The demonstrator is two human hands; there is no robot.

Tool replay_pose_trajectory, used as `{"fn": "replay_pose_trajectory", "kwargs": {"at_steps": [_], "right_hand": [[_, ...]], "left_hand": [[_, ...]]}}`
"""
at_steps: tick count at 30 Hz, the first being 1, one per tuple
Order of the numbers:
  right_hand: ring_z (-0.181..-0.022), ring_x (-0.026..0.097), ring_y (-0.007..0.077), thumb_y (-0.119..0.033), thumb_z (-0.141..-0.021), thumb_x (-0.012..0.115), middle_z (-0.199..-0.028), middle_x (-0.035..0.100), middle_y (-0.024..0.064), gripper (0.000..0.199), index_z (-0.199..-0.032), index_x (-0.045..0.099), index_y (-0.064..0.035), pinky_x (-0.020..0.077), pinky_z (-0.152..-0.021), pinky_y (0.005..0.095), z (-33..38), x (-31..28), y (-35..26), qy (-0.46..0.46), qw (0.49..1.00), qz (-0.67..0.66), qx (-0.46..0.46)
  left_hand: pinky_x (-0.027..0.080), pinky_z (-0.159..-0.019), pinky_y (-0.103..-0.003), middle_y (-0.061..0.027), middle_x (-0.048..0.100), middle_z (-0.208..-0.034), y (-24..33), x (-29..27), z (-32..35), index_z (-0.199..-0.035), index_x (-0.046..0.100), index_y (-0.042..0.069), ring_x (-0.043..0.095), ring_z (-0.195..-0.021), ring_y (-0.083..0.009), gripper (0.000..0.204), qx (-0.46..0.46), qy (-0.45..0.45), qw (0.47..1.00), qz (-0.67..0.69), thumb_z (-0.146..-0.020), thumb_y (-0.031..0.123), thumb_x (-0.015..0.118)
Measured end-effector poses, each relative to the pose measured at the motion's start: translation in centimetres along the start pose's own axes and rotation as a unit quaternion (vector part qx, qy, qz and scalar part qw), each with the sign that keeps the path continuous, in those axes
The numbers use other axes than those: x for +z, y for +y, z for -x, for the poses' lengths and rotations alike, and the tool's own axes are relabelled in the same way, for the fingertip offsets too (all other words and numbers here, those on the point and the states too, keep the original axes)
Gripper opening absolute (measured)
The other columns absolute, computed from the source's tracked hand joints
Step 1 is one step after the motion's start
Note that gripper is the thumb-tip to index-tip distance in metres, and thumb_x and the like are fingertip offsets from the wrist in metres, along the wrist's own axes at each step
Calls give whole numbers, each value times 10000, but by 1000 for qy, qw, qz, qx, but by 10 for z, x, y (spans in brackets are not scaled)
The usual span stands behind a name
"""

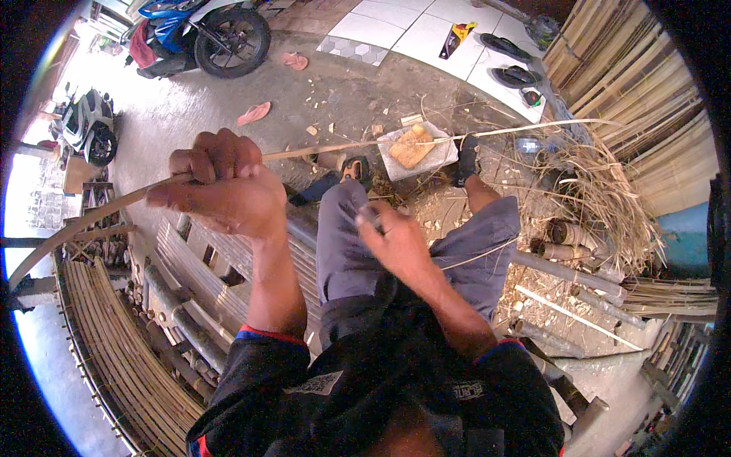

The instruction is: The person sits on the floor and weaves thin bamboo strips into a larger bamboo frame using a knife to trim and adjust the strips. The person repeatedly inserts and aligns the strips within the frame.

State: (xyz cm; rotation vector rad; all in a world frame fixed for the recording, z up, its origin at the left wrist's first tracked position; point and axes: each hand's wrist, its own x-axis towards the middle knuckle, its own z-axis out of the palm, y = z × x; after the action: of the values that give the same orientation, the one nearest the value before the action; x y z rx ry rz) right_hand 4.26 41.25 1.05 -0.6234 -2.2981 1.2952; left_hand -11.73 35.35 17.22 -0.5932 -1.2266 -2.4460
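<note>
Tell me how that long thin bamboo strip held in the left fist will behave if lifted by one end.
The bamboo strip already curves along its length, so it is probably springy and would droop. It looks slender, so likely light. The left hand wraps it in a full fist, which suggests a smooth surface that could slide.

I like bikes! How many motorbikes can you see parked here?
2. A blue motorbike stands at the top left; a white motorbike stands at the far left edge. Others may be hidden out of view.

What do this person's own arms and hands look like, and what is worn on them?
Both forearms are bare. The left hand and right hand wear no gloves, and no rings or watch show. Short black sleeves end above the elbows, each edged with a thin red and blue band. A small pale print sits on each sleeve.
</note>
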Motion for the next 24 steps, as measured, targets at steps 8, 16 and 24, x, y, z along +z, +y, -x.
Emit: {"fn": "replay_pose_trajectory", "kwargs": {"at_steps": [8, 16, 24], "right_hand": [[-734, 667, 458, -410, -926, 609, -804, 688, 241, 427, -1137, 650, -41, 539, -676, 534, -20, 2, 22, -81, 992, 41, 88], [-767, 674, 437, -261, -884, 690, -796, 677, 245, 304, -1044, 660, -4, 540, -682, 473, -24, 22, 0, -32, 998, -24, -42], [-745, 676, 432, -331, -904, 653, -794, 678, 251, 341, -1004, 658, -5, 532, -665, 497, -35, 32, 36, -55, 997, 31, 46]], "left_hand": [[129, -438, -268, 41, 208, -513, 9, -19, -7, -624, 233, 174, 155, -474, -88, 702, -94, -58, 982, 154, -896, 815, 322], [119, -433, -284, 40, 205, -493, 6, -32, -24, -599, 246, 166, 150, -470, -94, 733, -89, -50, 989, 109, -871, 839, 344], [126, -420, -272, 51, 183, -502, 2, -38, -31, -601, 250, 174, 146, -470, -88, 723, -82, -11, 990, 115, -866, 832, 390]]}}
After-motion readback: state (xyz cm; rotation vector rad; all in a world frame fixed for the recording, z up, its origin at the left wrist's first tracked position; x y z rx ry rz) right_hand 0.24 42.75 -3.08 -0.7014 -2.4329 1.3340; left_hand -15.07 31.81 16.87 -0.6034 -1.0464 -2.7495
